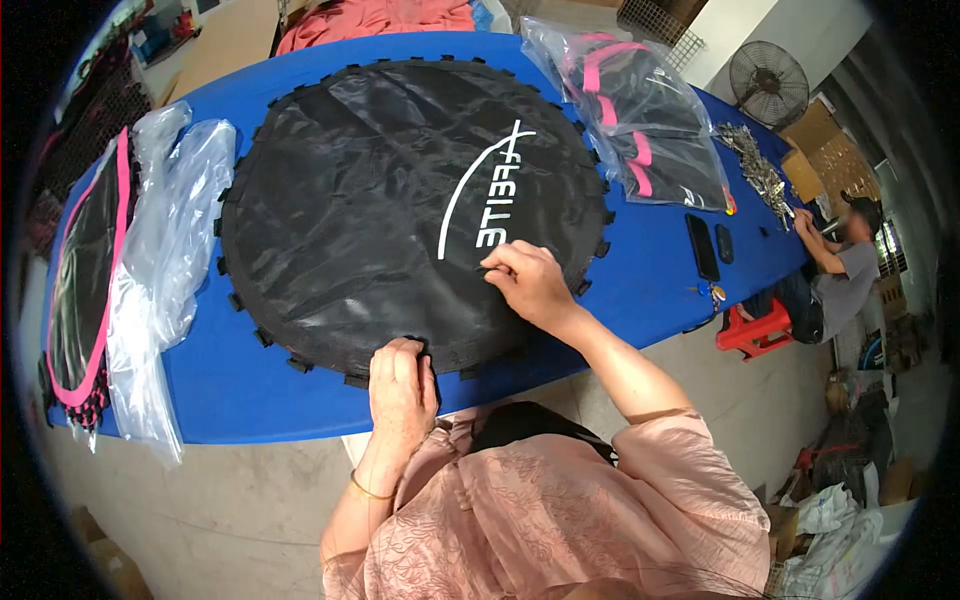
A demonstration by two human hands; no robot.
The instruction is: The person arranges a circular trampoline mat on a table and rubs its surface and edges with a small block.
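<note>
A round black trampoline mat (340,200) with small dark tabs around its rim lies spread out on a blue-covered table. White lettering and a curved white line (462,195) are printed on its right half. At the near rim, my left hand (402,385) has its fingers pressed together over the edge, the thumb along the side. My right hand (530,287) is above the mat just below the lettering, with thumb and fingertips pinched. Whatever is between those fingertips is too small to make out.
Left on the table (240,405) lie a pink-edged black mat (90,260) and clear plastic bags (165,270). At right are bagged pink-and-black pieces (650,125), a phone (702,247) and a heap of metal parts (755,170). Another person (845,275) sits beyond, near a fan (768,85).
</note>
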